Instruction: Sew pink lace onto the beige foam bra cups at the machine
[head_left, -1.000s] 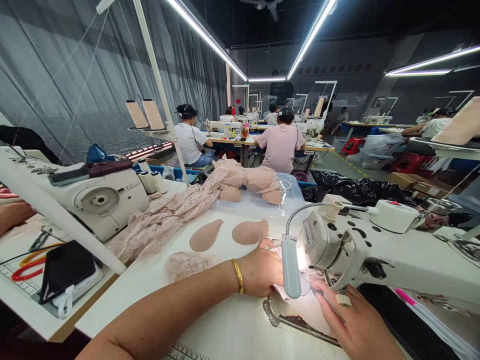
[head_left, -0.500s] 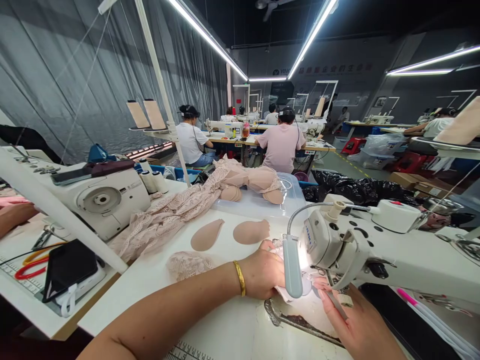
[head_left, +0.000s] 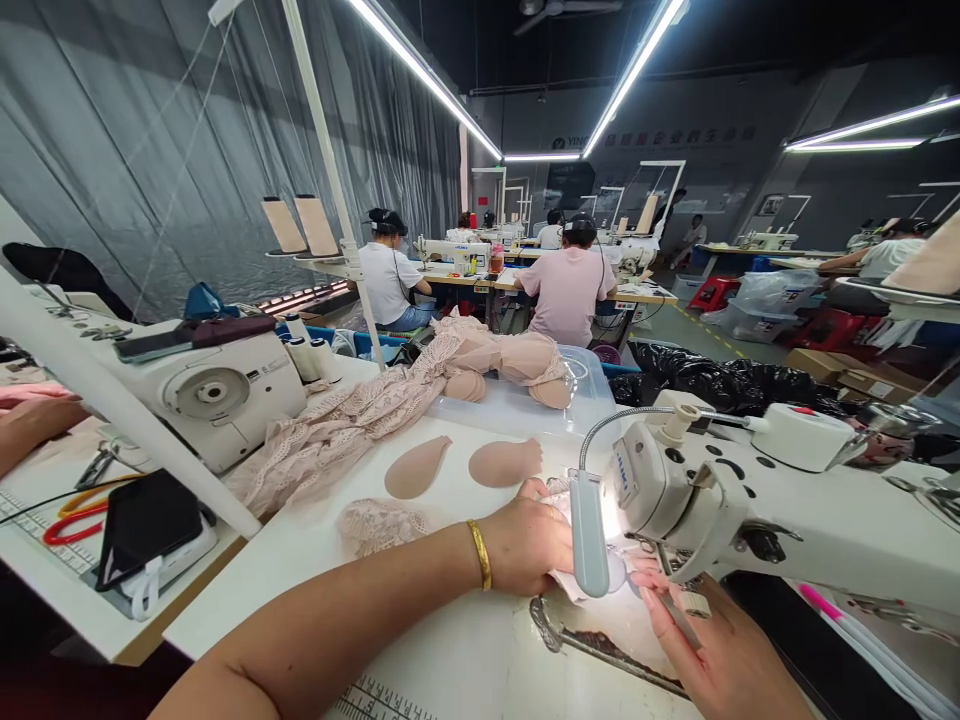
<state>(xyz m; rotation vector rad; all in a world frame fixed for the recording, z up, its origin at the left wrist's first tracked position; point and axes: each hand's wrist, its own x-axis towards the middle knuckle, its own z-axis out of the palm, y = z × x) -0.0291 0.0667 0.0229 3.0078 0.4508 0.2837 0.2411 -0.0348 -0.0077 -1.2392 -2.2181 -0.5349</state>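
Under the lit head of the sewing machine lies a piece of pale pink fabric. My left hand, with a gold bracelet at the wrist, is closed over the left part of this fabric; the lamp hides some of its fingertips. On the needle's right side, my right hand has its fingers stretched out, tips at the fabric's edge and thumb apart. The needle area is partly covered by the lamp and glare. Beyond my left hand lie two beige bra cup pieces and a bit of lace.
A lace heap runs back to a clear plastic tray holding more cups. At left stand another sewing machine, a black phone and red-handled scissors. Black plastic bags lie behind my machine. Co-workers sit farther off.
The view has shifted slightly, so the scene sits a little farther right. Both hands keep nearly the same place at the fabric; the right fingers have shifted slightly.
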